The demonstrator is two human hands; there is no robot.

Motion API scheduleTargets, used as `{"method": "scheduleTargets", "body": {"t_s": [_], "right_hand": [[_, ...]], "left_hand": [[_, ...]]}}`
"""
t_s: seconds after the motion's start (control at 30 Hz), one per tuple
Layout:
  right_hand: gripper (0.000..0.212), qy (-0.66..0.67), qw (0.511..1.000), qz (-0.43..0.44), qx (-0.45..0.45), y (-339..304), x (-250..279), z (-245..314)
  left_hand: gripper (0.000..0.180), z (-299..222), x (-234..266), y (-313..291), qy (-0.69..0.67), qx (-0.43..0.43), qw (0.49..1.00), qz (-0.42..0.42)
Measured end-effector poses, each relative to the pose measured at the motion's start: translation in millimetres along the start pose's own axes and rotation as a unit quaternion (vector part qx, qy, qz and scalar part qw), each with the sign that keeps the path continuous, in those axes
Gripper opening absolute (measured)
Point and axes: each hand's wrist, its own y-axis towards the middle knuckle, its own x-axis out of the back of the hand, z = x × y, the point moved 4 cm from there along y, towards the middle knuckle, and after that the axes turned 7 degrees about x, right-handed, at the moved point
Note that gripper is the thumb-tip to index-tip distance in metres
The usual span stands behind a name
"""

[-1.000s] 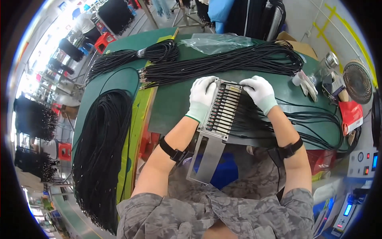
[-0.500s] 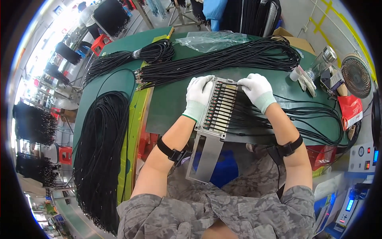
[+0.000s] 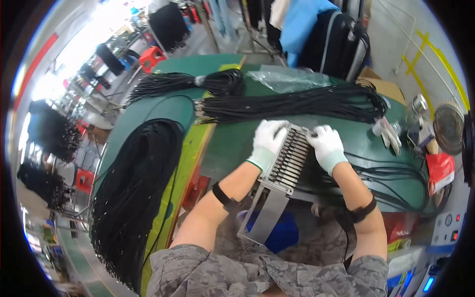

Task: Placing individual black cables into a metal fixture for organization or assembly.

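Observation:
A metal slotted fixture [image 3: 273,204] slants at the table's near edge, with a row of black cable ends seated side by side in its slots. My left hand [image 3: 269,142], in a white glove, is closed on the fixture's upper left edge. At the top right corner my gloved right hand [image 3: 327,147] pinches a black cable end by the topmost slots; its fingertips are partly blurred. Black cables [image 3: 383,173] trail from the fixture's right side, beneath my right hand, across the green table.
Black cable bundles lie at the left [image 3: 141,178], far left [image 3: 173,85] and far middle [image 3: 292,105]. Clear plastic bags [image 3: 289,79] sit behind. On the right are spare gloves [image 3: 392,138], a small fan [image 3: 449,127] and a red packet [image 3: 439,171].
The view has shifted, so the table, fixture and hands appear lower and further right. Both hands stay at the fixture, the left on its edge, the right at its top slots.

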Motion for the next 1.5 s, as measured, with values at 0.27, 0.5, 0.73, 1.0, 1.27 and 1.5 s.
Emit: {"method": "scheduleTargets", "body": {"t_s": [0.27,0.5,0.73,1.0,1.27,1.5], "right_hand": [[0.045,0.148,0.986,-0.052,0.058,-25,57,48],[0.059,0.161,0.951,-0.048,0.26,-81,42,173],[0.046,0.184,0.925,-0.081,0.321,-76,54,180],[0.044,0.671,0.693,-0.175,-0.198,-18,57,63],[0.049,0.515,0.819,-0.054,-0.246,-53,46,23],[0.048,0.447,0.698,-0.222,-0.514,-322,106,-17]], "left_hand": [[0.03,12,20,-17,-0.065,0.015,0.989,0.134],[0.029,20,64,-60,-0.064,0.019,0.99,0.121],[0.026,11,82,-81,-0.105,0.019,0.992,0.072],[0.023,1,92,-95,-0.118,0.005,0.993,0.017],[0.021,15,99,-98,-0.18,0.02,0.983,-0.018],[0.023,-11,81,-87,-0.232,0.078,0.969,0.021]]}}
